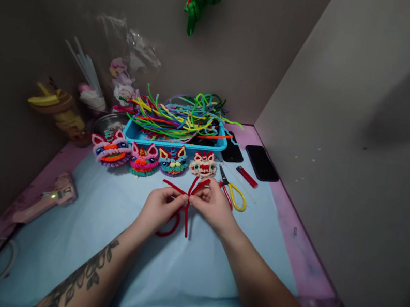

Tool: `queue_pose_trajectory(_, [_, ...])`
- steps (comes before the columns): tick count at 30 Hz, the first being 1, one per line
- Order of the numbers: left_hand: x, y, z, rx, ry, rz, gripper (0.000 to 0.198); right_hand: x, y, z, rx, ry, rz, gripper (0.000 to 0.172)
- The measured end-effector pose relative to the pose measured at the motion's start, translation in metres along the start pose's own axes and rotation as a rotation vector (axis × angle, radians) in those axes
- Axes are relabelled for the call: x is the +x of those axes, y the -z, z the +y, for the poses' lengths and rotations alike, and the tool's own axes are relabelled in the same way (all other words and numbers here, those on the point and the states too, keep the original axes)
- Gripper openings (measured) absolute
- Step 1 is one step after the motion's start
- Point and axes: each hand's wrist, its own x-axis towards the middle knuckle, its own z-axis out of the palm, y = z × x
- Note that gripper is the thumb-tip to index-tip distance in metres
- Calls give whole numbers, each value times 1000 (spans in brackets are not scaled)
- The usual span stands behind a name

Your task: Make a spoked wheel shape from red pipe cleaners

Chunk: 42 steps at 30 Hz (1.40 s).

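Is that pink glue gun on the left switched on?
Likely on: a small green light glows on the pink glue gun, which lies on its side.

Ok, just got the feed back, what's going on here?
A person's left hand and right hand both pinch red pipe cleaners where the stems cross, just above a blue mat. Behind them four pipe-cleaner faces lie in a row before a blue tray of coloured stems. Scissors lie to the right, a pink glue gun to the left.
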Motion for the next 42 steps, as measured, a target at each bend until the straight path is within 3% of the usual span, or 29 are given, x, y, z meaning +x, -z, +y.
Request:
queue_pose_trajectory(5, [1, -3, -3, 20, -26, 22, 28, 2, 2, 2, -17, -18, -2, 36])
queue_pose_trajectory(15, [4, -4, -11, -168, 19, -61, 33, -1, 1, 0, 53, 19, -39, 38])
queue_pose_trajectory(19, [2, -4, -5, -224, 16, 28, 34, -3, 2, -3, 144, 32, -23, 37])
queue_pose_trajectory(22, [3, -1, -2, -274, -14, 164, 34, -3, 0, 0, 244, -11, 26, 44])
queue_pose_trajectory(25, [5, 3, -5, -333, -40, 293, 33, -4, -5, 5, 250, -124, -73, 49])
queue_pose_trajectory(29, [9, 4, -11, -436, -27, 328, 32, -8, -15, 9, 111, -268, -252, 37])
queue_pose_trajectory(36, [9, 4, -8, -631, 34, 205, 31, 0, -6, 9, 19, -175, -157, 18])
queue_pose_trajectory(42, [-2, 7, 3, -459, 46, -109, 29, 14, 21, 7, -26, -10, -10, 13])
